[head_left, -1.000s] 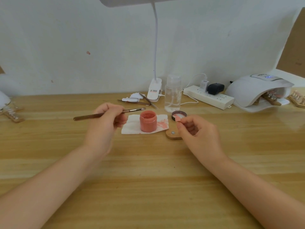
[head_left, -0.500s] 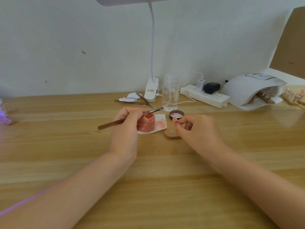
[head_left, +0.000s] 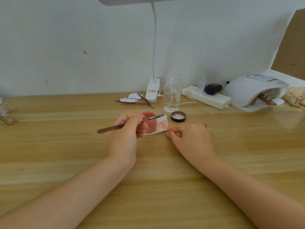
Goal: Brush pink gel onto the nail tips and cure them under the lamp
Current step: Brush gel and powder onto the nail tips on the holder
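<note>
My left hand [head_left: 127, 129] grips a brown-handled brush [head_left: 115, 126]; its bristle end points right, above the open pink gel jar [head_left: 151, 124]. The jar stands on a white tissue [head_left: 160, 126] stained pink. My right hand [head_left: 192, 138] pinches a small pink nail tip [head_left: 169, 127] over a wooden holder [head_left: 168, 135], which the hand mostly hides. The white curing lamp [head_left: 250, 91] sits at the back right with wooden holders of nail tips inside.
The jar's black lid [head_left: 178, 116] lies upturned beside a clear bottle [head_left: 171, 95]. Behind are a clip desk lamp [head_left: 152, 92], a power strip [head_left: 206, 96], and tweezers and small tools [head_left: 133, 101]. More nail-tip holders lie at far right [head_left: 295, 100] and far left [head_left: 8, 118].
My left hand has carried the brush rightward from the left of the jar to above it. My right hand stays at the wooden holder, pinching the nail tip.
</note>
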{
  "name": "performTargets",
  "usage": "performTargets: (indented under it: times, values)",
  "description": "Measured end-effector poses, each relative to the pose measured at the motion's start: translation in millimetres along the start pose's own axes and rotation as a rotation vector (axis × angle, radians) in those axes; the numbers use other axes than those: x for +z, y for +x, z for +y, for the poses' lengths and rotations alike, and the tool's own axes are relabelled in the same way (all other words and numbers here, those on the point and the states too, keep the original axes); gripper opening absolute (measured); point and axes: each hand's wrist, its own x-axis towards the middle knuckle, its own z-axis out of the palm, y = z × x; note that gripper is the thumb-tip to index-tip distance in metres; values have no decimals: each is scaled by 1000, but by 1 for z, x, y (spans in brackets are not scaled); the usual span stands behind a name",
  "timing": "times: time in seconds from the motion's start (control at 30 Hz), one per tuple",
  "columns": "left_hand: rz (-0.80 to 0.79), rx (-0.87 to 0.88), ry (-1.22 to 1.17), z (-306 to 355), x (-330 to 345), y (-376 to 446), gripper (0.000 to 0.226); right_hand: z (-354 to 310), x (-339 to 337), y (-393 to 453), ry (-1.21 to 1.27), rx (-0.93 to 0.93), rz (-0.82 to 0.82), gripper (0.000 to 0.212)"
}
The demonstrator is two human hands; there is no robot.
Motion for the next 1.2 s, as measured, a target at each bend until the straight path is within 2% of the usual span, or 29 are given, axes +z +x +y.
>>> performTargets:
  times: [0.17,0.4,0.47,0.57,0.63,0.7,0.83,0.9,0.97,1.2]
  values:
    - [30,-23,-12,0,0,0,27,2,2,3,-60,6,-35,40]
    - [33,-18,-21,0,-2,-3,27,-3,-12,-3,-122,-2,-52,45]
    - [26,-13,-26,0,-3,-3,28,0,-30,0,-32,53,-38,41]
    - [25,-14,-29,0,-5,-1,28,33,-66,23,-77,240,-212,38]
    - [25,-13,-36,0,-6,-1,29,67,-82,32,-86,344,-299,45]
    - [24,-13,-42,0,-7,-1,31,95,-82,29,19,384,-317,54]
    - [22,-20,-22,0,-6,-1,28,110,-63,22,179,240,-367,89]
    - [21,-23,-24,0,-6,-1,28,112,-53,24,205,162,-360,96]
    - [29,-25,-33,0,-6,0,27,113,-45,25,179,104,-343,92]
    - [54,-61,-109,3,-6,2,22,117,-46,24,252,-9,-295,54]
